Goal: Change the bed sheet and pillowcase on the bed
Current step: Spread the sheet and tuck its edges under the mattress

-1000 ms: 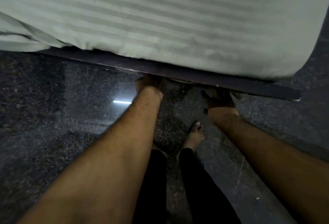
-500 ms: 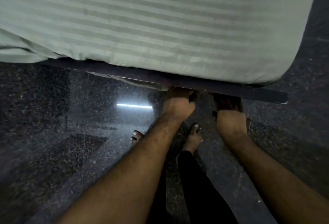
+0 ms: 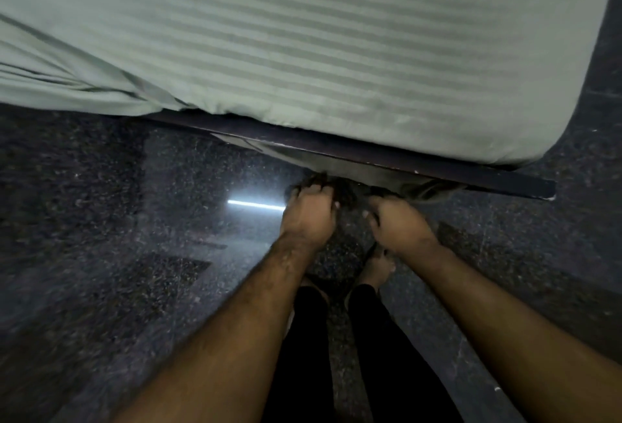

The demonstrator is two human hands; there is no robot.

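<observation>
The pale green striped bed sheet [image 3: 303, 52] fills the upper part of the frame, stretched smooth over the mattress at upper right, bunched into loose folds at the upper left. A flap of the same cloth [image 3: 363, 170] now hangs out below the dark bed frame [image 3: 437, 167], just right of centre, where a second ago hardly any showed. Both hands have come back out from under the rail and drawn together: a moment earlier they were reaching up beneath it, well tucked in, and now they sit lower in the frame, clear of the wood. The left hand [image 3: 308, 217] is curled into a fist at the hanging edge, and the right hand [image 3: 397, 220] is curled likewise just beside it; each seems to be gripping the gathered sheet edge, though the shadow under the rail is too deep to see the cloth inside the fingers plainly

To my eye this means the tucked edge is being pulled free from beneath the mattress, so the stripping of the old sheet is under way and far from done: most of the sheet is on the bed, and no pillowcase is in sight. Below the hands are the person's dark trouser legs and bare feet on the speckled dark floor [image 3: 101, 254], which mirrors a strip light [image 3: 255, 204] left of centre
</observation>
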